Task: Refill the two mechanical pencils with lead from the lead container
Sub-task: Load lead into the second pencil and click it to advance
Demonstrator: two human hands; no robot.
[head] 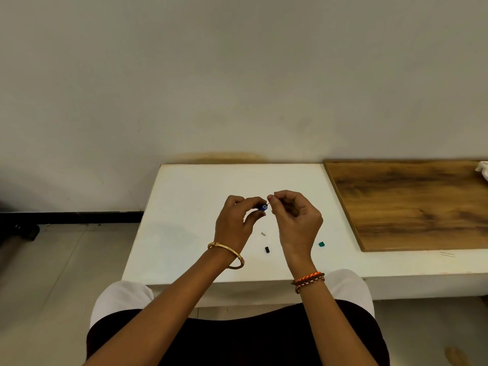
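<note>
My left hand (236, 221) is shut on a blue mechanical pencil (262, 207), of which only the open end shows between the fingers. My right hand (295, 217) pinches a thin lead (267, 205) whose tip meets that open end. On the white table (184, 212) below the hands lie a small white eraser piece (263, 234), a small black cap (267, 249) and a green piece (321, 244). Two loose leads (448, 254) lie near the table's front edge at the right. The second pencil is not visible.
A brown wooden board (412, 202) covers the table's right part, with a bit of white cloth (482, 169) at its far corner. A plain wall stands behind the table. Tiled floor lies to the left.
</note>
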